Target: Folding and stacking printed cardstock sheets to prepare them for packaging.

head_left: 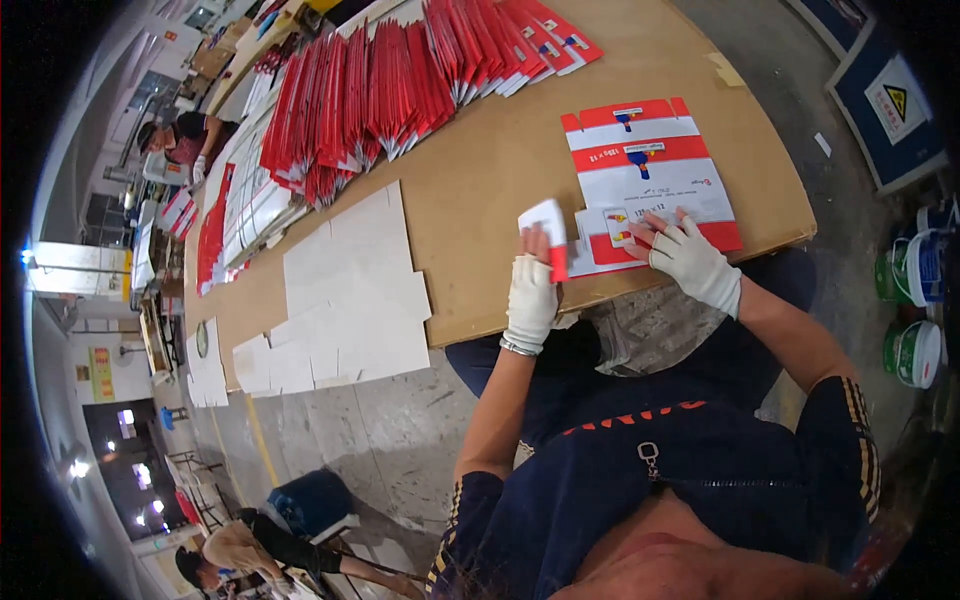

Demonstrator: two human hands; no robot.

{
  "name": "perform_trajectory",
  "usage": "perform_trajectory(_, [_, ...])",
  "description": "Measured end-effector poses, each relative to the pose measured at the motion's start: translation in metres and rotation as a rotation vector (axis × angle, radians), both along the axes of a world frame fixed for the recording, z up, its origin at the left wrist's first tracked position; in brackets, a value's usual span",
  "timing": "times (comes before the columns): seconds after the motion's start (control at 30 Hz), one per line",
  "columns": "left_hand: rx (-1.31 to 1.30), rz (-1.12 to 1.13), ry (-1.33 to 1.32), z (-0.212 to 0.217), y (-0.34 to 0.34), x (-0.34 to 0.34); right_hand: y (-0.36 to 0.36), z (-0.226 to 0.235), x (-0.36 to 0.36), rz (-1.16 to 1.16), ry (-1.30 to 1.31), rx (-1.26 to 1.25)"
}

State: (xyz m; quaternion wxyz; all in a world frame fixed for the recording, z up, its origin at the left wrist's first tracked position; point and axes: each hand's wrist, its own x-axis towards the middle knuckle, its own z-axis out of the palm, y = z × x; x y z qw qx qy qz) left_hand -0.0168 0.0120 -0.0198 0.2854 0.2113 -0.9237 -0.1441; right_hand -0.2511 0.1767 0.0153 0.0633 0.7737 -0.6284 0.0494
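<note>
A flat red-and-white printed carton blank [650,180] lies on the brown work table near its front right edge. My right hand [690,262], in a white fingerless glove, rests on the lower part of the blank with fingers spread. At the blank's left end, a side flap [545,212] stands raised from the table. My left hand [533,285], gloved the same way, has its fingers closed against that flap; the thumb is hidden.
Stacked red-and-white folded cartons [370,90] fill the table's far side. Plain white cardboard sheets [350,280] lie at left, overhanging the front edge. Lidded buckets [912,352] and a dark blue sign board [890,100] stand at right. One person [185,140] is far left, another [240,550] lower left.
</note>
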Motion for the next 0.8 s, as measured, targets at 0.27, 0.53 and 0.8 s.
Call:
perform_trajectory(0.27, [-0.023,0.001,-0.431,0.02,0.017,-0.014,-0.005,-0.018,-0.002,-0.007,-0.028,-0.081])
perform_trajectory(0.53, [-0.097,0.101,-0.549,0.013,0.017,-0.026,-0.001,-0.021,0.002,0.019,0.045,-0.054])
perform_trajectory(0.8, [-0.033,0.104,-0.558,0.018,0.022,-0.027,0.005,-0.022,0.007,-0.004,-0.137,0.059])
